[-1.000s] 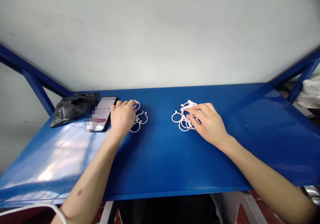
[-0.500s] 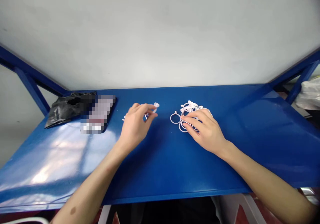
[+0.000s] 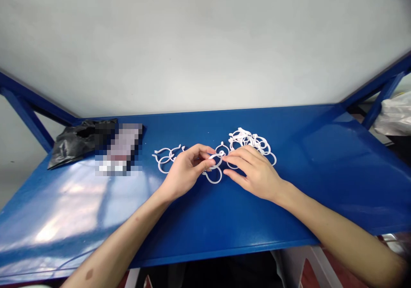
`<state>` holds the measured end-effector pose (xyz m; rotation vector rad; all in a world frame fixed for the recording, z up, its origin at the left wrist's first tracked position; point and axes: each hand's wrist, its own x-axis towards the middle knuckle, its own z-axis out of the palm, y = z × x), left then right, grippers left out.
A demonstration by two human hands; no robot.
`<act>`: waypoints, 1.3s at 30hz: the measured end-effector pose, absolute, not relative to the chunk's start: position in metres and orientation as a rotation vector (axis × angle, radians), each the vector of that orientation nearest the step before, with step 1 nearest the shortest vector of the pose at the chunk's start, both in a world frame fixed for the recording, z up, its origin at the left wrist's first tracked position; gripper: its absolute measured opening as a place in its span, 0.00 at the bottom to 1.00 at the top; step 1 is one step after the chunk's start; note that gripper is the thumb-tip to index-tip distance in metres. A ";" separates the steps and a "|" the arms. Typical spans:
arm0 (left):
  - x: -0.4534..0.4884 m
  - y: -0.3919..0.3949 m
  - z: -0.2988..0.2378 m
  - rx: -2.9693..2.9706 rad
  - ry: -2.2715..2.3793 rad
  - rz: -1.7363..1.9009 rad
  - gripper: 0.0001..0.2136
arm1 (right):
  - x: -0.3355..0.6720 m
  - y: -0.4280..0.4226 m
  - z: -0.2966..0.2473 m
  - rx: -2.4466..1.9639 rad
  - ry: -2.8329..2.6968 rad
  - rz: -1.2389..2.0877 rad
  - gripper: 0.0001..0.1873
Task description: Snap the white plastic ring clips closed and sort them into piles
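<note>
My left hand (image 3: 188, 170) pinches a white plastic ring (image 3: 218, 155) between thumb and fingers, its small knobbed end sticking out to the right. My right hand (image 3: 257, 171) faces it with thumb and forefinger apart, the fingertips at or just beside that knobbed end; contact is hard to make out. Below the pinched ring a second loop (image 3: 214, 181) hangs or lies, its upper part partly hidden. Past my left hand lie several opened rings (image 3: 164, 159) with spread ends. A pile of white rings (image 3: 253, 141) lies behind my right hand, which covers part of it.
The blue tabletop (image 3: 224, 228) runs back to a pale wall (image 3: 205, 43). A black plastic bag (image 3: 73, 142) and a blurred-out flat object (image 3: 123, 146) lie at the left. Blue frame bars (image 3: 28, 116) rise on both sides, with a clear plastic bag (image 3: 394, 114) beyond the right one.
My left hand has moved right, toward my right hand, carrying the white ring. The opened rings it had covered now show. My right hand has shifted slightly off the pile.
</note>
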<state>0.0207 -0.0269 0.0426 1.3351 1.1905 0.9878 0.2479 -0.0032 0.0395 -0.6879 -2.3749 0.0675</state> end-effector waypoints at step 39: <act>0.012 -0.031 0.039 2.779 1.194 1.018 0.08 | 0.241 -0.018 0.029 -0.667 -2.100 0.558 0.23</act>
